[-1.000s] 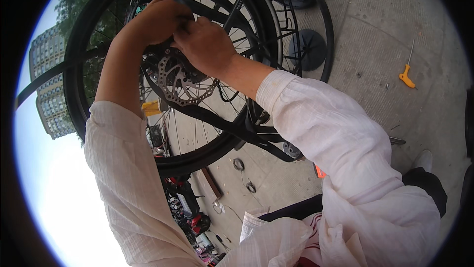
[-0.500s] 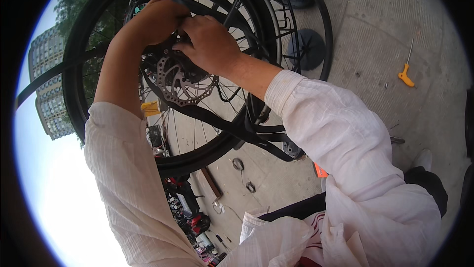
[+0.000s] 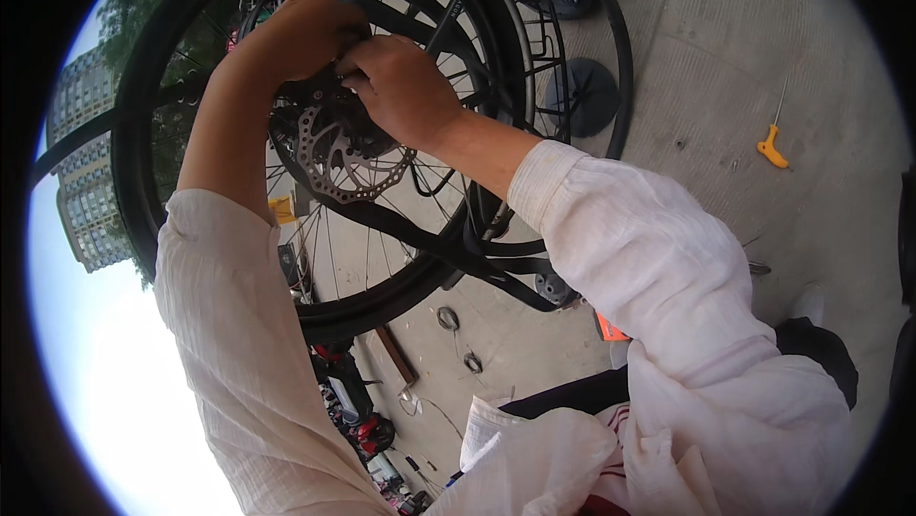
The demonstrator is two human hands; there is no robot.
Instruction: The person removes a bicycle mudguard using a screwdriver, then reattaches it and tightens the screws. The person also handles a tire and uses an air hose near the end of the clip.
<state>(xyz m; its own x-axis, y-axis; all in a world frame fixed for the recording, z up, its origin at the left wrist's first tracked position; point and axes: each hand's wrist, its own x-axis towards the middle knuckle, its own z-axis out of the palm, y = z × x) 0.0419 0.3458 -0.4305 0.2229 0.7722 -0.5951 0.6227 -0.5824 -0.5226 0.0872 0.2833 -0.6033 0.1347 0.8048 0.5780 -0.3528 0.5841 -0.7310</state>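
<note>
Both bare hands are together at the middle of a spoked bicycle wheel (image 3: 367, 314), just above its perforated disc brake rotor (image 3: 315, 168). The left hand (image 3: 320, 27) is bent sharply at the wrist, its back toward the view; its fingers are hidden behind it, so how far open they are, and whether they have hold of anything, cannot be told. The right hand (image 3: 408, 91) comes in from the other side with fingers curled inward and the thumb close to them. Its fingertips lie beside the left hand in shadow; whether they pinch a part cannot be told.

The wheel stands over the concrete pavement (image 3: 706, 58), with a black frame tube (image 3: 382, 218) passing across its spokes below the rotor. To the right of the wheel, a round dark base (image 3: 580, 96) lies beyond a wire rack (image 3: 555, 39).

Toward the pavement's right edge lies a yellow-handled tool (image 3: 773, 147) with a long thin shaft, and a small ring-shaped piece (image 3: 679, 143) lies nearer the wheel. Below the wheel are two dark coils (image 3: 447, 317) and, left of them, a narrow brown bar (image 3: 396, 354). An orange object (image 3: 611, 327) shows beside the right sleeve (image 3: 649, 230). Past the pavement's left edge are a tall building (image 3: 91, 215) and trees (image 3: 143, 15).
</note>
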